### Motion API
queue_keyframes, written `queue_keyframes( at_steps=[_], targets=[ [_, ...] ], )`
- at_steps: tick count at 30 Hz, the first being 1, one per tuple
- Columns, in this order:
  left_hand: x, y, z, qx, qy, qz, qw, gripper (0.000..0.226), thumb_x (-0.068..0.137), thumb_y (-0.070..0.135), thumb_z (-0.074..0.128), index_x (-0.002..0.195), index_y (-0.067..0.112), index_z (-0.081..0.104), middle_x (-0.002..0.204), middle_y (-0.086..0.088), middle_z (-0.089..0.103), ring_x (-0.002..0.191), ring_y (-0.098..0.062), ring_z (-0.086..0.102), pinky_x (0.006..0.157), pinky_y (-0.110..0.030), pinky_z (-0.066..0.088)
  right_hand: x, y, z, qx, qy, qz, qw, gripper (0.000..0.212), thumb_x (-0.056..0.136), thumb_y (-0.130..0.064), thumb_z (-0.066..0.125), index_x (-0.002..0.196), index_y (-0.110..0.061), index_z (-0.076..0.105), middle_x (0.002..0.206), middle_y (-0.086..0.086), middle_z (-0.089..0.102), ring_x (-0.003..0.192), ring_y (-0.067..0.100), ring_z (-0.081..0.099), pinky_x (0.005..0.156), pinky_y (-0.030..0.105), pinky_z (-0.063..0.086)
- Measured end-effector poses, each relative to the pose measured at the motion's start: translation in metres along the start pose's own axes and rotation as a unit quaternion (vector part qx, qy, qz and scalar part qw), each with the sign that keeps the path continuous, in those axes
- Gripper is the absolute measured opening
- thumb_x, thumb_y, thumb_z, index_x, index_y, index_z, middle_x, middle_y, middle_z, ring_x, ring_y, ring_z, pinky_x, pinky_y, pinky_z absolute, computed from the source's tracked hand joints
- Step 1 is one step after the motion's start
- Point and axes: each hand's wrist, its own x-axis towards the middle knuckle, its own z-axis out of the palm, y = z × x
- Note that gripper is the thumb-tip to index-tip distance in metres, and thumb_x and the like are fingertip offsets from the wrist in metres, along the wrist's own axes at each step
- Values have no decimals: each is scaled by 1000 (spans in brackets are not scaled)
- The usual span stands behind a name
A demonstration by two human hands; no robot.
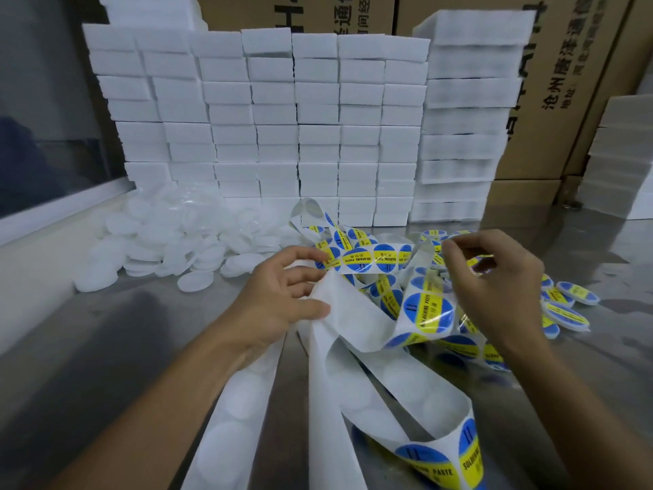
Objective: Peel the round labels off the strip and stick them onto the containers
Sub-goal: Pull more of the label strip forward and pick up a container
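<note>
Label strip is pinched by left hand; right hand, just beside, has fingertips pinched, contents unclear. Labelled containers lie past right hand. Risk: sticker folded onto itself if pulled askew.

The strip is a long white backing tape, looped and twisted on the surface between and below the two hands. One run of it stretches from the left hand toward the right hand, showing a row of round labels, blue with a yellow band reading SOLDERING PASTE. Nearer runs below the hands are bare, with only pale round outlines. A loop at the bottom carries more labels. The labelled containers, flat white round ones, lie in a heap beside and beyond the right hand. Plain white ones are piled beyond the left hand
</note>
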Motion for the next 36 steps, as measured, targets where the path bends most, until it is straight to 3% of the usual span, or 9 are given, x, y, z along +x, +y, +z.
queue_keyframes(
  at_steps=[5,10,12,15,22,26,29,33,36],
  targets=[
    [3,-2,1,-25,94,17,995,46,76,-18,64,99,22,69,84,-4,73,73,-20,68,65,-30,57,-14,-38,7,128,-195,-14,972,16,85,-33,66,82,-19,74,74,-10,69,74,12,63,66,26,47],
    [8,-1,-3,-44,174,4,984,37,79,-11,65,98,20,71,77,-1,71,67,-15,68,56,-25,54,-17,-38,6,78,-389,-8,918,44,67,-61,78,104,-37,70,104,-22,69,104,-3,60,79,6,41],
    [9,-2,-3,-65,195,-9,979,27,80,-5,68,96,16,69,77,-2,69,63,-12,68,53,-22,52,-16,-33,6,51,-415,-18,908,29,71,-50,80,96,-38,71,97,-22,70,99,-5,61,78,7,43],
    [10,-4,-5,-66,201,-38,977,14,80,8,74,93,13,70,73,3,70,61,-7,66,52,-20,52,-14,-28,7,57,-378,-5,924,3,84,-29,74,86,-31,75,84,-22,71,87,-3,64,71,9,43],
    [2,-5,2,56,55,-52,996,24,82,46,67,85,23,72,86,3,70,79,-20,67,69,-25,51,-10,-24,7,97,-261,10,960,21,94,-15,61,77,-25,66,73,-12,66,76,8,61,74,27,50],
    [-3,-8,8,205,44,100,973,45,76,27,76,114,46,60,113,18,60,89,2,62,70,-21,52,-9,-24,6,68,-233,-3,970,25,97,-13,55,74,-23,58,73,-8,59,81,20,56,93,54,41],
    [-5,-8,7,271,-17,148,951,45,70,21,67,113,37,65,129,21,54,115,5,53,82,-20,50,-9,-24,6,30,-198,-15,980,21,94,-24,47,74,-28,53,88,-10,59,94,14,56,102,44,28],
    [-6,-11,13,304,-36,139,942,15,80,10,70,87,21,75,93,11,72,85,-7,66,73,-28,50,-7,-24,5,-8,-160,-7,987,23,93,-27,41,72,-35,46,105,-12,57,106,11,51,100,37,20],
    [-6,-10,16,214,-11,107,971,15,78,10,62,88,17,70,94,4,72,86,-20,66,68,-27,48,-4,-19,3,-48,-144,-26,988,20,94,-24,40,77,-29,51,105,-13,56,103,12,49,98,38,19]
  ],
)
